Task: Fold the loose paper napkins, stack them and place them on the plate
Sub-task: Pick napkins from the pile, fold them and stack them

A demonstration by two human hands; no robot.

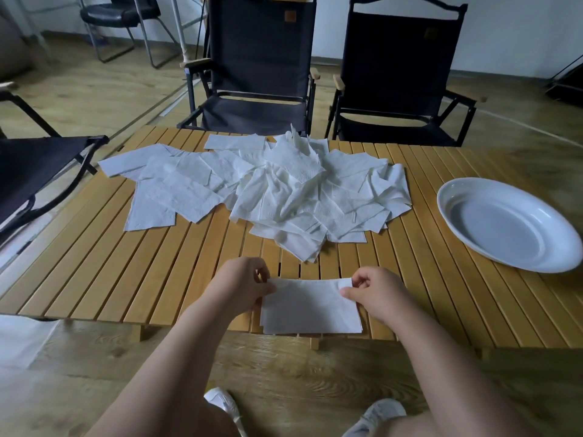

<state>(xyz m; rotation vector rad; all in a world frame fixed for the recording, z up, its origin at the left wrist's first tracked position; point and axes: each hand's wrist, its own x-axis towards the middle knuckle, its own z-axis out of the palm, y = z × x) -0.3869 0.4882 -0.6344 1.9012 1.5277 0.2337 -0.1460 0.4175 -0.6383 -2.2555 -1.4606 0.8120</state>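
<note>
Since the left hand (244, 280) and right hand (373, 290) each pinch a far corner of the white rectangular paper napkin (310, 307), align edges before creasing

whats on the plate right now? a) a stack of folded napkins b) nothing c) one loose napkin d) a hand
b: the plate at the table's right shows only bare white, while the loose napkins lie heaped mid-table and both hands, left and right, pinch one napkin at the near edge.
</note>
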